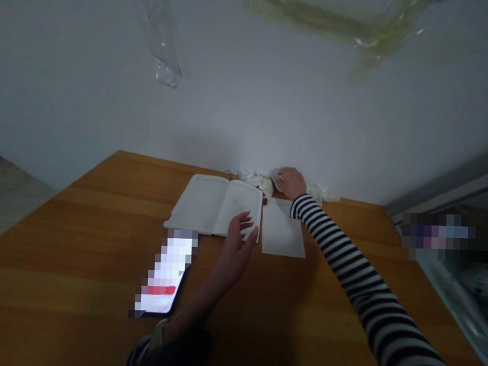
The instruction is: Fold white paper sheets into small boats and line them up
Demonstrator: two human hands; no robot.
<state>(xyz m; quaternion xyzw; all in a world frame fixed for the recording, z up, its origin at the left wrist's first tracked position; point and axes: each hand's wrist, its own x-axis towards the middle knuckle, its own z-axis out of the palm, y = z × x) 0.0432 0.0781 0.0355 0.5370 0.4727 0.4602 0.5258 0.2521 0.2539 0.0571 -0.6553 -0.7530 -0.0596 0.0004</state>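
An open notebook (199, 203) with blank-looking pages lies near the wall. Over its right page hovers my left hand (241, 233), fingers apart and slightly bent, holding nothing. Past a loose white sheet (284, 235) beside the notebook, my right hand (292, 183) reaches to the back edge of the table. Its fingers are closed on a crumpled white tissue (276, 179), partly covered by the hand. More crumpled white tissues, one to the left (255, 178) and one to the right (316, 193), lie against the wall. A small dark red item (264, 201) sits between notebook and sheet.
A phone (164, 273) with a lit, blurred screen lies left of my left forearm on the wooden table (86, 225). The white wall (214, 107) rises behind the table, with strips of tape on it. At right stands a pale-rimmed container (444, 297) with unclear contents.
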